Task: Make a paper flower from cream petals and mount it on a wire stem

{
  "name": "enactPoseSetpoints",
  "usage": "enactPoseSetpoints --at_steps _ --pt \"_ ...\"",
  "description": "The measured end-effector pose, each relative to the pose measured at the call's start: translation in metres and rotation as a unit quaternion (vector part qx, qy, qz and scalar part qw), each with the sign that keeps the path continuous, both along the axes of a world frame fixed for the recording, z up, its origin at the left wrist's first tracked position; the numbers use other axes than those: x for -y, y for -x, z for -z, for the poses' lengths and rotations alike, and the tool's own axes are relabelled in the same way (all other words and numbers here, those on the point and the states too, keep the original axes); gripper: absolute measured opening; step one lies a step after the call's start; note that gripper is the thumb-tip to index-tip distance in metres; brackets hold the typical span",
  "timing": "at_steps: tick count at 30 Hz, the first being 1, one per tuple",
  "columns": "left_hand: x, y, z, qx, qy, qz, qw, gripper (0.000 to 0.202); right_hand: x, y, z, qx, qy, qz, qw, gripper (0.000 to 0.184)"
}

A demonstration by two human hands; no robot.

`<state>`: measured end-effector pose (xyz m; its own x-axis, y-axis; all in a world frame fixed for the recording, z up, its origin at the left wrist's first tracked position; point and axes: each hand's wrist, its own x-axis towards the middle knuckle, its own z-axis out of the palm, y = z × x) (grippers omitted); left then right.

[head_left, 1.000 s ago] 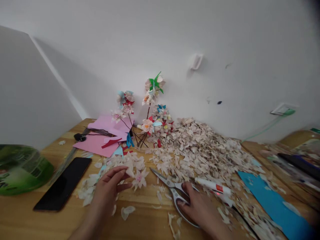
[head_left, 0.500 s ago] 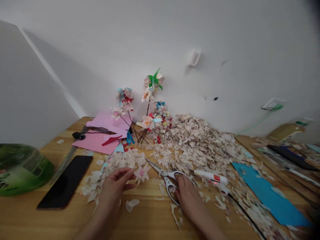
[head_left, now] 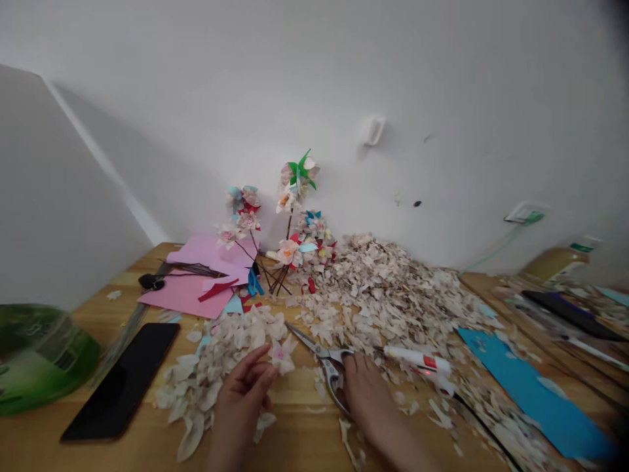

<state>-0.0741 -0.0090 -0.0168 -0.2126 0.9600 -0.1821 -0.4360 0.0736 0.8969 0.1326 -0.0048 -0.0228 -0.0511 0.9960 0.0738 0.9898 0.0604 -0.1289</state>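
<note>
My left hand (head_left: pixel 246 390), fingers loosely bent and tips apart, is over the table at the near edge of a heap of pale dried petals (head_left: pixel 236 337). Just beyond its fingertips is a whitish flower with a pink centre (head_left: pixel 282 355); whether the fingers touch it I cannot tell. My right hand (head_left: pixel 366 396) is closed over the handles of metal scissors (head_left: pixel 322 352), covering most of one loop. Their blades point away and to the left, toward the flower. A white glue gun (head_left: pixel 415 359) with a small red light lies right of that hand.
Finished flowers on twig stems (head_left: pixel 289 252) stand against the wall. A big mound of petal scraps (head_left: pixel 388 275) spreads to the right, near a blue sheet (head_left: pixel 531 393). Left are a black phone (head_left: pixel 120 383), a green plastic package (head_left: pixel 49 360) and pink paper (head_left: pixel 184 295).
The view has tipped up slightly. My left hand has moved nearer me and right, its fingers turned upward. My right hand covers more of the scissors' handles; the blades stay nearly in place.
</note>
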Motion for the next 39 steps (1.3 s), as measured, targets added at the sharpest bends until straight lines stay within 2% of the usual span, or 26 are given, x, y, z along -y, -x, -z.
enactPoseSetpoints --at_steps 4,6,7,9,10,11,13,19,24,31,39 --pt "0.001 -0.003 0.002 0.016 -0.003 0.007 1.000 0.039 0.006 0.011 -0.032 -0.058 -0.001 -0.041 0.997 0.015" --pt "0.001 -0.004 0.002 0.029 0.001 0.023 0.999 0.039 0.010 0.024 -0.046 -0.138 0.003 -0.084 0.987 0.019" --pt "0.001 -0.005 0.003 0.035 0.003 0.030 0.999 0.040 0.011 0.032 -0.050 -0.267 0.024 -0.107 0.958 0.023" --pt "0.001 -0.005 0.004 0.049 0.009 0.043 0.998 0.042 0.009 0.047 -0.051 -0.487 0.072 -0.116 0.863 0.029" --pt "0.001 -0.005 0.004 0.055 0.013 0.049 0.997 0.043 0.006 0.053 -0.049 -0.567 0.087 -0.105 0.813 0.029" --pt "0.002 -0.005 0.004 0.062 0.018 0.055 0.996 0.045 0.003 0.058 -0.045 -0.616 0.098 -0.093 0.776 0.028" --pt "0.003 -0.004 0.003 0.075 0.029 0.067 0.994 0.044 -0.003 0.064 -0.037 -0.661 0.112 -0.076 0.738 0.029" --pt "0.006 0.000 -0.006 0.121 0.071 0.146 0.979 0.047 -0.013 0.057 -0.029 -0.675 0.194 -0.098 0.705 0.044" --pt "0.005 0.001 -0.001 0.130 0.086 0.175 0.972 0.051 -0.016 0.053 -0.027 -0.671 0.259 -0.122 0.684 0.045" --pt "0.009 0.001 0.003 0.160 0.112 0.185 0.963 0.042 -0.019 0.057 -0.022 -0.712 0.256 -0.093 0.648 0.047" --pt "0.008 0.002 0.001 0.182 0.111 0.193 0.958 0.048 -0.015 0.062 -0.026 -0.747 0.221 -0.071 0.623 0.047"
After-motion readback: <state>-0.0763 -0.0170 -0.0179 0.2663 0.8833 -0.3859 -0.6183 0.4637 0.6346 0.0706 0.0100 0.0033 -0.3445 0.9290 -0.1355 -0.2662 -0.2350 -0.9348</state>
